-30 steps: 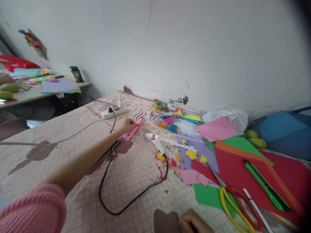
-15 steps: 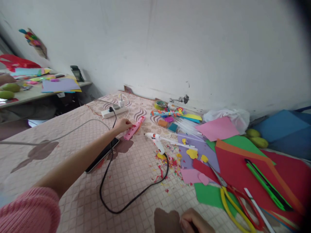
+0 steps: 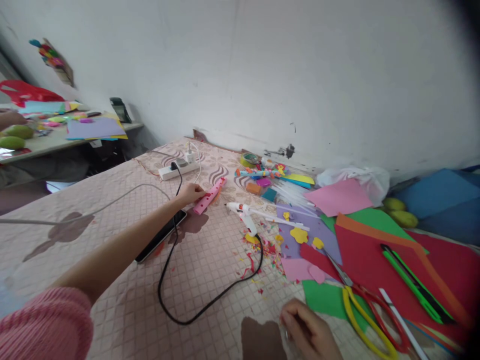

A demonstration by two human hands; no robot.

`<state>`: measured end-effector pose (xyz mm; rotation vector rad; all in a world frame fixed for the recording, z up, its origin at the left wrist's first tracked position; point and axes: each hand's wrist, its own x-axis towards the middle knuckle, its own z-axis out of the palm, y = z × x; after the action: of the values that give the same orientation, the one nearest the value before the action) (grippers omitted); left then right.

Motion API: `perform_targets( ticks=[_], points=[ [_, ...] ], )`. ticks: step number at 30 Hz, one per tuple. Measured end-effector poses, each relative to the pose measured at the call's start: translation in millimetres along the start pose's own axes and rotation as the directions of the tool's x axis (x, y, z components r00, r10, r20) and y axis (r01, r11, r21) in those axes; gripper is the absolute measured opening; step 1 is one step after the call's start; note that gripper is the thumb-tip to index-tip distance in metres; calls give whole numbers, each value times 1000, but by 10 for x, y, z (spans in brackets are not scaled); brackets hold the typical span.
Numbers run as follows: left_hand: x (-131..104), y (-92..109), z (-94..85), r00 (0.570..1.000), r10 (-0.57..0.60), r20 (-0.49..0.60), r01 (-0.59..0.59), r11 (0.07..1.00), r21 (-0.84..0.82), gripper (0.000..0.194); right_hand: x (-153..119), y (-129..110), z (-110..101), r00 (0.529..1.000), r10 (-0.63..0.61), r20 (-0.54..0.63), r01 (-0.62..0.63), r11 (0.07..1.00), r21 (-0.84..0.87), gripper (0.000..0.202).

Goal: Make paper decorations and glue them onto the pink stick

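Observation:
My left hand (image 3: 192,194) reaches out over the tablecloth, thumb and fingers pinched on the near-left edge of a pink strip (image 3: 204,202) with red dots. A bit of orange shows along the strip's right side. At the bottom of the view, my right hand (image 3: 309,327) is curled closed above the cloth; whatever its fingers hold, if anything, is hidden. Between the two hands lies a white glue gun (image 3: 243,218), its nozzle pointing left and its black cord (image 3: 210,307) looped toward me. A dark phone-like slab (image 3: 159,239) lies partly under my left forearm.
Behind my left hand is a white power strip (image 3: 178,171) with plugs. Scissors (image 3: 348,287), a green cutter (image 3: 412,285), coloured sheets (image 3: 369,250), yellow flower cutouts (image 3: 299,235) and paper scraps cover the right side. A wall rises behind; another table (image 3: 48,142) stands at left.
My right hand has risen further into view at the bottom. My left hand stays pinched on the pink strip, and the whole view has shifted slightly.

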<state>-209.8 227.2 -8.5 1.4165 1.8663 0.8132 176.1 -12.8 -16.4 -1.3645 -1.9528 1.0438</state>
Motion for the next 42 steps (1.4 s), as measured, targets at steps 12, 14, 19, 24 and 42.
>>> perform_targets(
  ticks=[12,14,19,24,42],
  points=[
    [-121,73,-46,994,94,-64,-98,994,-54,22,1800,-446,36,956,-244,-161,187,934,-304,36],
    [-240,136,-63,985,152,-84,-157,986,-55,23,1956,-449,126,971,-190,-148,139,945,-296,34],
    [-573,261,-48,962,271,-37,-273,960,-67,24,2066,-392,262,980,-108,-167,67,969,-237,21],
    [-826,335,-7,930,368,22,-364,925,-110,15,1956,-402,195,977,-103,-188,82,990,-113,28],
    [-1239,341,-103,379,921,86,-886,334,322,16,1402,-728,19,999,-42,27,35,975,218,47]
  ],
)
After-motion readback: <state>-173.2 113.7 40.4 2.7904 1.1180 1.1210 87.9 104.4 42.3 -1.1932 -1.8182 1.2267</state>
